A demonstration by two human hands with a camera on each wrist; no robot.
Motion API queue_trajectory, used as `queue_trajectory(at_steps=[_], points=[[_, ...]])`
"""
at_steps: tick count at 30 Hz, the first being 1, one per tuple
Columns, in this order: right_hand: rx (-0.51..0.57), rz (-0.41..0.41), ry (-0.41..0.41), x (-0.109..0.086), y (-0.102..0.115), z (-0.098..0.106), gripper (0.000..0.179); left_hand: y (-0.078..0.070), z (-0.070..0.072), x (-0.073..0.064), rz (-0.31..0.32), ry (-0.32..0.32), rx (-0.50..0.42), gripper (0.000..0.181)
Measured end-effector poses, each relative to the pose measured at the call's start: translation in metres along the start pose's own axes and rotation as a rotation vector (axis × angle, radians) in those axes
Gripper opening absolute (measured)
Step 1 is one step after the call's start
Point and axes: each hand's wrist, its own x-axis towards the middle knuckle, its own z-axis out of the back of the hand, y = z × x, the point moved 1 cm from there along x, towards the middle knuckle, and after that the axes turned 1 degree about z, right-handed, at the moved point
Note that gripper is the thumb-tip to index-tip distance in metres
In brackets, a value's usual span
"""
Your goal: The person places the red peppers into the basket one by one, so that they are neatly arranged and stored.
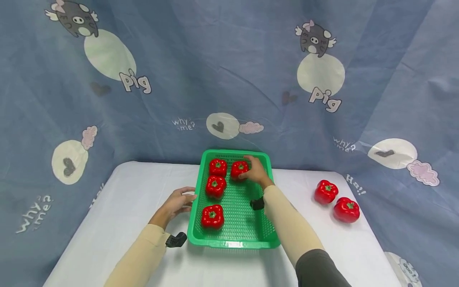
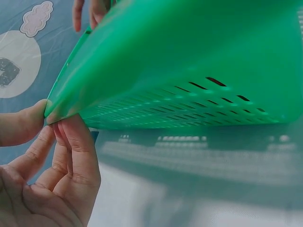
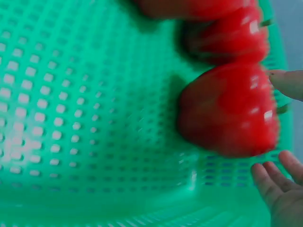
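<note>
A green plastic basket [image 1: 234,244] with a perforated floor stands on the table. My left hand [image 1: 177,202] pinches its left rim between thumb and fingers, as the left wrist view [image 2: 71,146] shows close up. Over the far right part of the basket, my right hand [image 1: 256,172] spreads around a red bell pepper [image 1: 238,170]. In the right wrist view the thumb [image 3: 288,84] is right at this pepper [image 3: 227,113], while the other fingers [image 3: 272,182] stand apart from it. Three more red bell peppers [image 1: 216,187] sit in a column along the basket's left side.
Two red bell peppers [image 1: 325,191] lie on the white tabletop [image 1: 305,191] to the right of the basket. A blue printed curtain [image 1: 229,71] hangs behind the table and down its sides.
</note>
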Motion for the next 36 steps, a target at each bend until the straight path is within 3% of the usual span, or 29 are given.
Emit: queue_trajectory(at_steps=[5,11,22,25,36], points=[[0.088,0.032,0.01,-0.013,0.004,0.013,0.078,0.0,-0.003,-0.001,0.009,-0.006,0.015,0.046],[0.179,0.012,0.032,-0.029,0.007,0.033,0.076,0.001,-0.004,0.0,0.009,-0.004,0.007,0.046],[0.221,0.021,0.015,-0.066,-0.009,0.072,0.076,0.0,-0.003,0.001,0.005,0.005,0.023,0.049],[0.246,0.013,0.017,-0.083,-0.006,0.087,0.077,0.001,-0.003,0.002,-0.002,0.01,0.025,0.049],[0.179,0.022,-0.04,-0.116,-0.049,0.125,0.074,-0.002,-0.005,-0.001,0.005,0.006,0.058,0.049]])
